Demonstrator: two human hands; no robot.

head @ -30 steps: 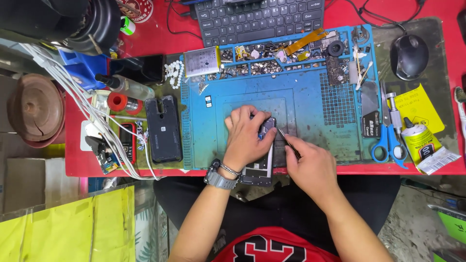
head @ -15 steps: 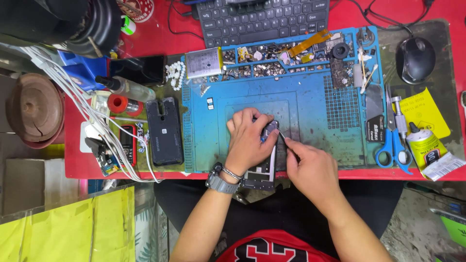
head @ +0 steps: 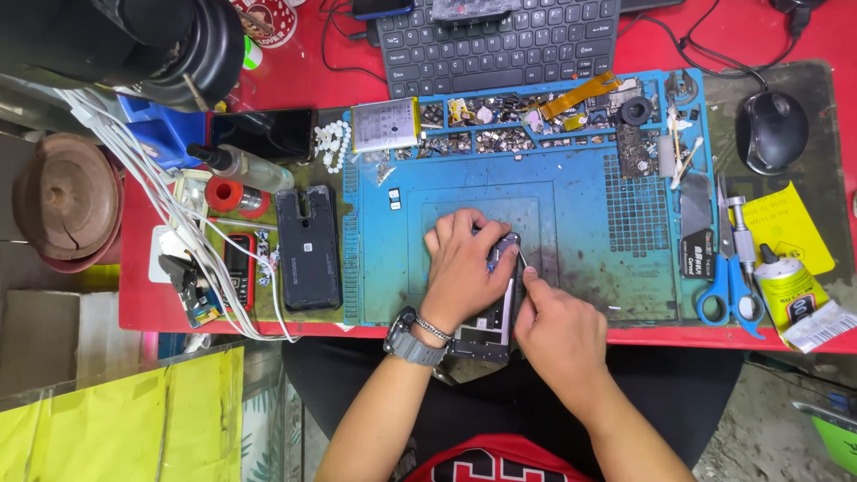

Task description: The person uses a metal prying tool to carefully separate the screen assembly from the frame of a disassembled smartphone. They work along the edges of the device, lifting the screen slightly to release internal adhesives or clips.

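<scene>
A red table [head: 143, 303] fills most of the frame, and a large blue rubber repair mat [head: 607, 250] with moulded trays lies across its middle, its upper trays full of small dark phone parts. Above the mat, at the top centre, sits a black computer keyboard [head: 500, 40]; a big black cylindrical object [head: 170, 45] takes the upper left corner, and a round brown lidded pot [head: 67, 201] stands at the left edge off the table. Left of the mat lies a black phone back cover [head: 308, 245], with a small red and black keypad phone [head: 237, 268] just beside it among white cables. At the upper right rests a black computer mouse [head: 772, 129], and below it, on the right, a yellow paper sheet [head: 790, 228], blue-handled scissors [head: 728, 286] and a yellow glue tube [head: 790, 290]. At the lower centre of the mat, reaching over the table's near edge, lies the opened dark smartphone frame [head: 491, 317]. The left hand [head: 464, 272], wearing a grey wristwatch [head: 412, 337], presses down flat on the frame with fingers spread over it, its grip holding the frame steady. The right hand [head: 558, 326] comes in from the lower right, its grip pinched narrow on a thin pointed tool [head: 523, 266] whose tip touches the frame's right edge.
</scene>
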